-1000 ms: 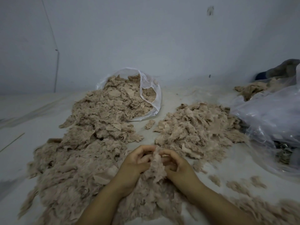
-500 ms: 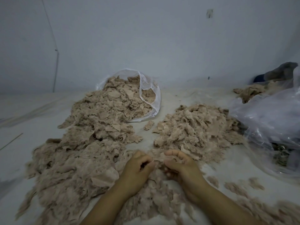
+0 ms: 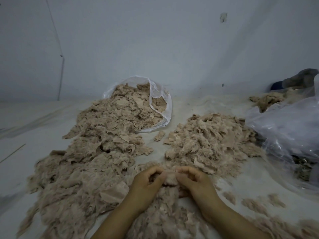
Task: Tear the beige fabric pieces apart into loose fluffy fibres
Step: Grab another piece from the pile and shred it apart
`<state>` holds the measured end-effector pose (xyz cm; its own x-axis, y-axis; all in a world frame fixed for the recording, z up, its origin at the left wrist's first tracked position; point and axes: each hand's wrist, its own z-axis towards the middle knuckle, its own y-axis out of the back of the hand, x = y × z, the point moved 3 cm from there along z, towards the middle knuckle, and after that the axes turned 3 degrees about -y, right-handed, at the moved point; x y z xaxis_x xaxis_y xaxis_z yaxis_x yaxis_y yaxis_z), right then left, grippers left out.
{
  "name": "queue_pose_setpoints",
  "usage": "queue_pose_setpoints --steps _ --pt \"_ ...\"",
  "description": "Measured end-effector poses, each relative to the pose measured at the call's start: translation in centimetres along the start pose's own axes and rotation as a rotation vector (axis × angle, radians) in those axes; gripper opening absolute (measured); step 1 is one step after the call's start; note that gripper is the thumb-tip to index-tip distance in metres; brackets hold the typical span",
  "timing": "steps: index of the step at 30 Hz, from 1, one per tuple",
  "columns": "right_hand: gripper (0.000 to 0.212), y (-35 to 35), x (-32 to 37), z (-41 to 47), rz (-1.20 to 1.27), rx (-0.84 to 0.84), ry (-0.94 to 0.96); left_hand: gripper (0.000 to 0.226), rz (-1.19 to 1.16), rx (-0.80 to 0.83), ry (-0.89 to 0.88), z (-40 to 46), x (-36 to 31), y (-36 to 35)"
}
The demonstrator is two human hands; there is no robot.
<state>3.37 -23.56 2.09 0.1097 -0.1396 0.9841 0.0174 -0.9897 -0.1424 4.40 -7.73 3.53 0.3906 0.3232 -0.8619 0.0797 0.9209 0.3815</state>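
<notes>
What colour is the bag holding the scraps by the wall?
Clear, whitish plastic bag, seen in the head view.

Bare sorting corner of a small textile-scrap workroom: plain pale wall (image 3: 155,40), dusty white floor (image 3: 25,128), heaped beige fabric scraps (image 3: 103,135), scraps spilling from clear plastic bags (image 3: 160,100).

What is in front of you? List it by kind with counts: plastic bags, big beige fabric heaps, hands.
Clear plastic bags: 2 (open bag of fabric pieces, crumpled bag)
Big beige fabric heaps: 2 (left heap, right heap)
Hands: 2 (left hand, right hand), both gripping one fabric piece
Total: 6
</notes>
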Motion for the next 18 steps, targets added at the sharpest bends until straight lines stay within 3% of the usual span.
queue_pose_setpoints --steps 6,12,16,18 --pt "0.030 0.23 0.41 -0.13 -0.087 -0.034 0.090 0.022 0.014 0.004 -0.003 0.13 0.06 -0.09" --pt "0.026 0.14 0.27 -0.15 -0.070 0.012 0.096 0.020 -0.065 -0.004 -0.007 0.14 0.07 0.02" --pt "0.009 -0.21 0.24 -0.09 -0.171 0.047 0.138 0.022 0.016 0.052 -0.079 0.07 -0.16 -0.30" --pt "0.019 -0.28 0.40 -0.01 -0.144 0.028 0.157 0.029 0.068 0.032 -0.085 0.21 -0.21 -0.15"
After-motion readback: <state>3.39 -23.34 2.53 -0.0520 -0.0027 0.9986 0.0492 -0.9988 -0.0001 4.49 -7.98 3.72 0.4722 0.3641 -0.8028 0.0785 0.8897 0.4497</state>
